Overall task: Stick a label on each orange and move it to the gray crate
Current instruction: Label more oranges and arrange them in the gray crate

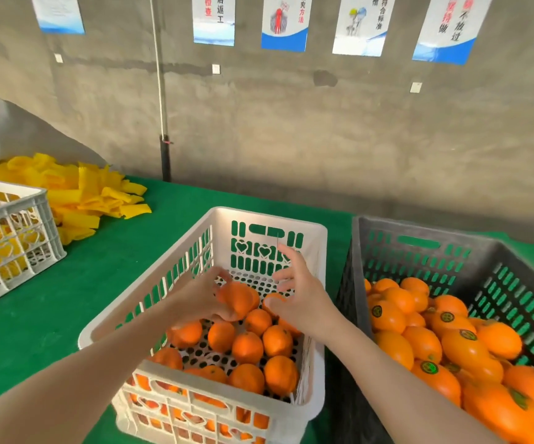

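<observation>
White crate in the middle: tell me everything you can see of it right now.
The white crate is slotted plastic with heart cut-outs, a far-wall handle slot and a perforated floor. It stands upright on the green table cover, close beside the gray crate. Oranges cover its near half; the far floor is bare. Above it the left hand holds an orange; the right hand is open.

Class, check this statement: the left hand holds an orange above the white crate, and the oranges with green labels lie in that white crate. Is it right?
Not quite. The head view shows the left hand holding an orange above the white crate, but the oranges with green labels lie in the gray crate to its right.
</observation>
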Available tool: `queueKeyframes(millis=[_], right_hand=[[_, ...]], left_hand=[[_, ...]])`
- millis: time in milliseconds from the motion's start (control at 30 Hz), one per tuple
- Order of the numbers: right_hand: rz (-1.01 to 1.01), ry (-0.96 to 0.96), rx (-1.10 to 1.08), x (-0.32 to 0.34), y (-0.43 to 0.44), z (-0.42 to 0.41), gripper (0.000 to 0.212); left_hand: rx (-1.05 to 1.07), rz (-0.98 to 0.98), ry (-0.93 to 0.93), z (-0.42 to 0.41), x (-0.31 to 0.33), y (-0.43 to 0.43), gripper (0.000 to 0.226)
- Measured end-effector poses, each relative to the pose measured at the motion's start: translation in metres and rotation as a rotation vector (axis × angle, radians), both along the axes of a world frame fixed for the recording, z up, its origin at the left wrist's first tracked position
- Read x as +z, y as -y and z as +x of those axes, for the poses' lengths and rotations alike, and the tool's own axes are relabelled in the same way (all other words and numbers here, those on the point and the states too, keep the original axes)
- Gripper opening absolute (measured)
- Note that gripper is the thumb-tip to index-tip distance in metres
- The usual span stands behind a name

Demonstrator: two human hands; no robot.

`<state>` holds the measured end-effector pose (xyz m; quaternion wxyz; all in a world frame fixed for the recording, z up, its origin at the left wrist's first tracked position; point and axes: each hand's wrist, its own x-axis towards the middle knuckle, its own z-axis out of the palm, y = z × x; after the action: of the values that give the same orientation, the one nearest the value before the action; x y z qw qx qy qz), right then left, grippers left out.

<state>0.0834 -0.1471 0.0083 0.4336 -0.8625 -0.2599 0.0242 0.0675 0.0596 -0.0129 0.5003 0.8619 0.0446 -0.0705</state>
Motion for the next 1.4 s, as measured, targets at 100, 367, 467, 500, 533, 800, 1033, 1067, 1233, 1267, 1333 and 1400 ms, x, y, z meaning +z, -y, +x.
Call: queueKeyframes(millis=[100, 367, 467, 500, 533, 800, 1033, 1067, 1233, 1267, 1333, 1400], right_hand=[[0.119, -0.057, 0.061, 0.01, 0.003, -0.008, 0.101], [0.231, 0.132, 0.077, 0.043, 0.028, -0.057, 0.086], [0.276, 0.08, 0.123, 0.058, 0.052, -0.074, 0.059], [0.324, 0.078, 0.11, 0.064, 0.06, -0.079, 0.041], [0.359, 0.072, 0.1, 0.07, 0.067, -0.084, 0.022], [-0.045, 0.223, 0.106, 0.086, 0.098, -0.108, 0.02], [-0.236, 0.425, 0.041, 0.085, 0.107, -0.124, 0.018], [-0.249, 0.454, 0.021, 0.084, 0.108, -0.126, 0.018], [-0.206, 0.507, -0.089, 0.081, 0.111, -0.134, 0.019], [-0.171, 0.505, -0.105, 0.079, 0.111, -0.135, 0.018], [-0.09, 0.469, -0.138, 0.074, 0.112, -0.136, 0.021], [-0.016, 0.339, -0.174, 0.072, 0.115, -0.135, 0.043]], left_hand=[[-0.037, -0.5, 0.127, -0.025, 0.016, 0.019, 0.064], [-0.154, -1.072, 0.099, -0.072, 0.053, 0.071, 0.082], [-0.061, -1.115, 0.044, -0.086, 0.062, 0.092, 0.06], [-0.024, -1.124, 0.017, -0.089, 0.064, 0.099, 0.055], [-0.003, -1.147, -0.004, -0.092, 0.064, 0.105, 0.053], [0.01, -1.168, -0.109, -0.109, 0.064, 0.141, 0.057], [-0.026, -1.173, -0.123, -0.116, 0.056, 0.155, 0.053], [-0.026, -1.176, -0.121, -0.116, 0.055, 0.156, 0.054], [0.011, -1.179, -0.106, -0.115, 0.05, 0.16, 0.054], [0.009, -1.18, -0.098, -0.114, 0.049, 0.161, 0.054], [-0.015, -1.169, -0.08, -0.113, 0.047, 0.162, 0.051], [-0.029, -1.106, -0.061, -0.11, 0.044, 0.165, 0.049]])
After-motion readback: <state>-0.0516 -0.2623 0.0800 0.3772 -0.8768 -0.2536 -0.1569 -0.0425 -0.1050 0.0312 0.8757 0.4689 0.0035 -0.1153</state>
